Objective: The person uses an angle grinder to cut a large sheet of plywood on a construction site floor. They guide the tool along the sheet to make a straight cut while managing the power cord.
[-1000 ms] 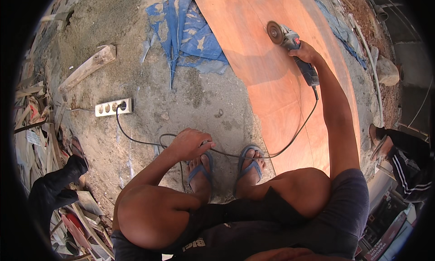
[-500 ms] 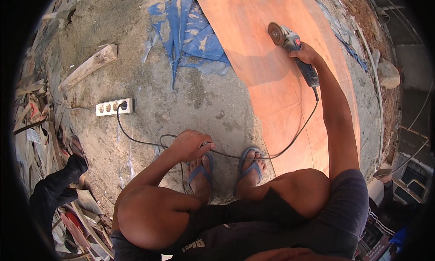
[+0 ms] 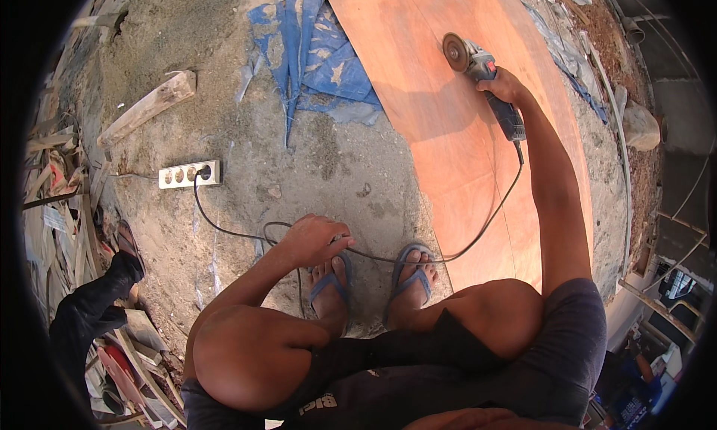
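My right hand (image 3: 502, 84) is wrapped round the body of an angle grinder (image 3: 507, 118), over a sheet of reddish plywood (image 3: 478, 184). The grinder's round disc (image 3: 456, 52) points to the far left. From its rear end a black power cord (image 3: 489, 225) loops back toward me and runs through my left hand (image 3: 317, 238), whose fingers are curled closed on it in front of my left knee. Past that hand the cord goes on to a white power strip (image 3: 173, 178) on the ground, where it is plugged into the rightmost socket.
A crumpled blue tarp (image 3: 332, 60) lies against the plywood's left edge. Further left are a wooden block (image 3: 149, 109) and a heap of scrap wood (image 3: 67, 228). Another person's black-trousered leg (image 3: 93, 295) is at the left. My sandalled feet (image 3: 411, 284) stand beside the plywood.
My hands, the grinder and the cord are nearly unmoved. In the background at the lower right, another person has shifted, and the hand and round object seen there earlier are gone from that spot.
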Action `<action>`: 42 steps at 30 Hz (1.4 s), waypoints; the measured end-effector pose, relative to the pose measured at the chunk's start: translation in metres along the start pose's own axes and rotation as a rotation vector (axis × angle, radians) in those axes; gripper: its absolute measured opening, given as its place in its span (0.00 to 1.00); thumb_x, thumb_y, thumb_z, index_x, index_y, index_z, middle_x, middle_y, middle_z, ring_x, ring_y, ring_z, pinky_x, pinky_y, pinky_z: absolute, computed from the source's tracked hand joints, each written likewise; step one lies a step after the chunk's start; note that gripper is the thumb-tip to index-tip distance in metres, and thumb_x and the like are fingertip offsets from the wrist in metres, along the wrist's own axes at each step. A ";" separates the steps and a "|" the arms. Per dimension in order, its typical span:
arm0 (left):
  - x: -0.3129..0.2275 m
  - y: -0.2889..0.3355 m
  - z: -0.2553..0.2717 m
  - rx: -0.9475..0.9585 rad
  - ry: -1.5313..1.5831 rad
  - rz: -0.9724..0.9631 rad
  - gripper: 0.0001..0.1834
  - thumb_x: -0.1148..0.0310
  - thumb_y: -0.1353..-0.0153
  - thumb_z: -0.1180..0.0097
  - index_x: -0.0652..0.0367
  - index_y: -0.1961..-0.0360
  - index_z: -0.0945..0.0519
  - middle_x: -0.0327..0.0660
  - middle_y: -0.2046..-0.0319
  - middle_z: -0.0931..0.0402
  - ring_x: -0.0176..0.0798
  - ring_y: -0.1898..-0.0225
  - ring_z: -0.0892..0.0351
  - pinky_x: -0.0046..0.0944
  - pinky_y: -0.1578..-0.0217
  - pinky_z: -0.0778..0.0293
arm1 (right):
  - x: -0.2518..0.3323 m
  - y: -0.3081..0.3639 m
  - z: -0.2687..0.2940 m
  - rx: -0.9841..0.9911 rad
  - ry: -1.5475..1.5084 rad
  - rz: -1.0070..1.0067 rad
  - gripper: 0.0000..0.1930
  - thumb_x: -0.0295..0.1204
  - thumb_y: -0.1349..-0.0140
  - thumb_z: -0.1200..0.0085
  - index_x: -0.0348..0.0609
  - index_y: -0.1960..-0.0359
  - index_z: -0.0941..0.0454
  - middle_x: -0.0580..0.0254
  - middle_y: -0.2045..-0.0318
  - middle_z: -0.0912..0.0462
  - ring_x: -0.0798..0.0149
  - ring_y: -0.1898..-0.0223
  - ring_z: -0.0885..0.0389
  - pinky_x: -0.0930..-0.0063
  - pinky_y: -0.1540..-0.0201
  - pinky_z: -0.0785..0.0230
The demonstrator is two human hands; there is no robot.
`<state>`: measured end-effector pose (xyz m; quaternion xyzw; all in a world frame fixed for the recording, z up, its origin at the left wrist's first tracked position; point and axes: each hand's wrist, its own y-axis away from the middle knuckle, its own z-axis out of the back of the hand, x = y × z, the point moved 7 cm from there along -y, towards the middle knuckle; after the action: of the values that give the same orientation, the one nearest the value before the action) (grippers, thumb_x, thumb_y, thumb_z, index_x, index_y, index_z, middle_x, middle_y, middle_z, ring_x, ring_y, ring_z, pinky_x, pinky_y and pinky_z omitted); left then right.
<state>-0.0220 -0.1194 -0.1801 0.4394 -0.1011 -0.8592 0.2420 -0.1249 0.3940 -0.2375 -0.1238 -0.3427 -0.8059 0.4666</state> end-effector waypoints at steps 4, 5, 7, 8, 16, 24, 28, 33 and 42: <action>-0.001 0.000 0.002 0.004 0.002 0.008 0.15 0.55 0.33 0.43 0.55 0.64 0.14 0.49 0.72 0.17 0.55 0.66 0.17 0.52 0.61 0.23 | 0.002 -0.001 0.002 0.019 -0.027 0.008 0.29 0.41 0.52 0.32 0.37 0.49 0.20 0.54 0.61 0.15 0.57 0.62 0.16 0.58 0.55 0.24; -0.001 0.000 0.002 0.002 -0.003 0.009 0.15 0.55 0.33 0.43 0.55 0.64 0.14 0.49 0.72 0.17 0.55 0.66 0.16 0.52 0.61 0.23 | 0.003 -0.001 0.002 0.018 -0.028 -0.001 0.29 0.41 0.52 0.32 0.38 0.49 0.20 0.55 0.61 0.15 0.57 0.62 0.16 0.59 0.55 0.24; 0.000 0.001 0.002 -0.003 -0.015 0.008 0.15 0.55 0.33 0.43 0.55 0.64 0.14 0.49 0.72 0.17 0.55 0.65 0.16 0.52 0.61 0.23 | 0.004 -0.002 0.003 0.012 -0.028 -0.010 0.29 0.41 0.52 0.32 0.39 0.49 0.20 0.55 0.61 0.15 0.57 0.62 0.16 0.59 0.55 0.24; -0.001 0.001 0.003 -0.004 -0.016 0.006 0.15 0.55 0.33 0.43 0.55 0.64 0.14 0.49 0.72 0.17 0.55 0.65 0.16 0.52 0.61 0.23 | 0.003 -0.003 0.004 0.006 -0.026 -0.010 0.29 0.41 0.52 0.32 0.39 0.49 0.20 0.55 0.61 0.15 0.57 0.62 0.16 0.59 0.56 0.24; 0.000 0.004 0.002 -0.005 -0.010 0.016 0.15 0.55 0.34 0.43 0.55 0.63 0.14 0.49 0.73 0.17 0.56 0.66 0.16 0.52 0.61 0.23 | 0.008 -0.008 0.004 0.005 0.015 -0.002 0.29 0.41 0.52 0.32 0.39 0.49 0.20 0.55 0.62 0.16 0.56 0.63 0.16 0.58 0.57 0.24; 0.000 0.005 0.004 0.002 0.002 0.026 0.15 0.55 0.33 0.43 0.55 0.63 0.14 0.49 0.72 0.17 0.56 0.66 0.16 0.52 0.61 0.23 | 0.008 -0.018 0.003 0.003 0.021 -0.021 0.28 0.43 0.53 0.32 0.37 0.52 0.20 0.54 0.63 0.16 0.56 0.65 0.16 0.58 0.60 0.24; 0.002 0.006 0.004 0.006 0.000 0.043 0.15 0.55 0.33 0.43 0.55 0.63 0.14 0.49 0.72 0.17 0.56 0.65 0.16 0.52 0.60 0.23 | 0.018 -0.015 0.008 -0.012 0.027 -0.028 0.28 0.43 0.52 0.32 0.36 0.53 0.19 0.54 0.64 0.16 0.56 0.65 0.16 0.57 0.61 0.24; 0.003 0.007 0.006 -0.012 -0.011 0.038 0.15 0.56 0.34 0.43 0.56 0.63 0.13 0.49 0.71 0.16 0.55 0.64 0.16 0.52 0.60 0.23 | 0.024 -0.018 0.014 -0.017 0.034 -0.015 0.28 0.44 0.52 0.32 0.36 0.54 0.19 0.54 0.64 0.16 0.56 0.65 0.16 0.57 0.61 0.24; 0.010 0.010 0.000 0.087 0.002 0.103 0.20 0.48 0.30 0.48 0.53 0.60 0.16 0.49 0.68 0.16 0.55 0.58 0.17 0.55 0.50 0.27 | 0.029 -0.028 0.010 0.008 -0.035 -0.011 0.27 0.43 0.53 0.32 0.35 0.55 0.20 0.54 0.65 0.17 0.57 0.67 0.17 0.58 0.62 0.24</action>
<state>-0.0239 -0.1335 -0.1829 0.4446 -0.1605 -0.8399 0.2667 -0.1654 0.3904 -0.2270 -0.1343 -0.3546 -0.8048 0.4566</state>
